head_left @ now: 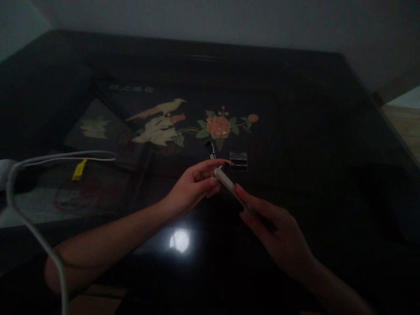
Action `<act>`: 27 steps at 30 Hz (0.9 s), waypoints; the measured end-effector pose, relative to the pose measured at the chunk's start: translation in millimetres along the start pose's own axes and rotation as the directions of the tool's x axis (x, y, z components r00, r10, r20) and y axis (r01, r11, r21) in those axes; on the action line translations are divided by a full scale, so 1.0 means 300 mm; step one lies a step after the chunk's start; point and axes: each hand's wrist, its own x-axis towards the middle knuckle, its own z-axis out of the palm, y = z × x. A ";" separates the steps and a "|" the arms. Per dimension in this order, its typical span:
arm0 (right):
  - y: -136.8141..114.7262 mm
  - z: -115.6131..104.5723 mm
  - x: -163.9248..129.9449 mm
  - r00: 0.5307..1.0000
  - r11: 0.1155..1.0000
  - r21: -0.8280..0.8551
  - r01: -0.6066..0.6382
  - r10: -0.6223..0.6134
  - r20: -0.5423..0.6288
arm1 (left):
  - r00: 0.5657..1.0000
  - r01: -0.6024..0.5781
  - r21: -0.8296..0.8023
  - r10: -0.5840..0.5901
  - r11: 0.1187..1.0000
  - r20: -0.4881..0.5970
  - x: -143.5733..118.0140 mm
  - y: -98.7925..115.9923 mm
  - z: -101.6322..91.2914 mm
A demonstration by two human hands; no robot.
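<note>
Both hands are closed on a slim white handle with a dark end, tilted over the dark glossy table. My left hand pinches its upper end between thumb and fingers. Lower down, my right hand grips the other end, partly covering it. Just beyond my left fingertips lies a small black-and-white piece with a bent dark tip; its kind is too dim to make out. A little clear case with dark strips inside lies right beside my left index fingertip.
A white cable with a yellow tag loops across the left side, near my left forearm. The tabletop bears a raised bird and flower design. A pale wall stands behind the table. The room is dim.
</note>
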 end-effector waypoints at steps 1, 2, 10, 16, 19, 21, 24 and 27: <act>-0.001 0.000 0.002 1.000 1.000 0.002 0.000 0.000 -0.001 | 1.000 0.000 0.001 0.000 1.000 -0.005 -0.001 0.001 0.001; 0.000 -0.001 0.004 1.000 1.000 0.001 -0.002 0.002 -0.005 | 1.000 0.001 0.007 -0.001 1.000 -0.014 -0.003 0.003 0.002; 0.015 -0.004 0.006 0.993 0.995 -0.060 -0.080 0.075 -0.090 | 1.000 -0.002 0.051 0.004 0.999 -0.031 -0.010 -0.004 -0.001; 0.021 -0.002 0.006 0.989 0.994 -0.048 -0.100 0.094 -0.115 | 1.000 -0.015 0.035 0.016 0.999 -0.025 -0.008 -0.008 -0.006; 0.019 -0.001 0.003 0.993 0.996 -0.037 -0.084 0.080 -0.083 | 0.999 -0.008 0.054 0.010 0.999 -0.038 -0.008 -0.003 -0.001; 0.013 -0.001 0.001 0.997 0.998 -0.020 -0.059 0.057 -0.056 | 0.999 -0.010 0.067 0.013 0.998 -0.041 -0.008 0.000 0.001; 0.001 0.000 0.001 0.999 1.000 0.005 -0.031 0.031 -0.010 | 1.000 0.000 0.045 0.001 0.999 -0.025 -0.007 0.001 -0.001; -0.009 0.001 0.002 1.000 1.000 0.019 -0.011 0.011 0.012 | 1.000 0.025 0.009 -0.025 1.000 -0.015 -0.004 -0.001 -0.007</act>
